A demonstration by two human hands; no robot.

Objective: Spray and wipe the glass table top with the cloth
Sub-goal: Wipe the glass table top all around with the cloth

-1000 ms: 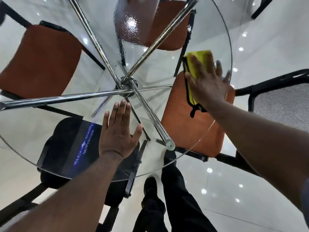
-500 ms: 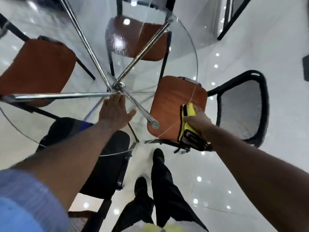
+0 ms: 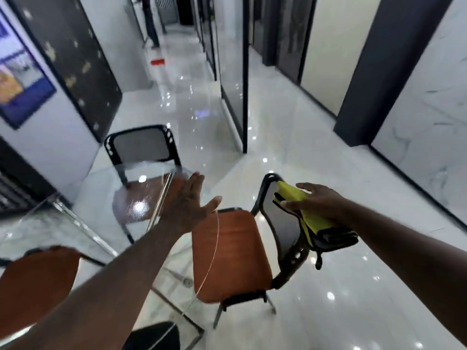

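The round glass table top (image 3: 75,223) fills the lower left; its thin edge curves past the orange seat. My left hand (image 3: 185,204) hovers over the table's right part with fingers straight and spread, holding nothing; whether it touches the glass I cannot tell. My right hand (image 3: 316,202) is off the table to the right, above a chair's backrest, and grips a folded yellow cloth (image 3: 313,223) with a dark edge. No spray bottle is in view.
An orange-seated chair (image 3: 227,256) stands under the table's right edge, another chair (image 3: 141,147) at the far side, and an orange seat (image 3: 35,279) at the lower left. A glossy white corridor with glass partitions (image 3: 235,79) runs ahead. A person (image 3: 150,21) stands far down it.
The view has swung up from the table to the corridor. My right hand has lifted the cloth off the glass and out to the right. My left hand has shifted toward the table's right edge.
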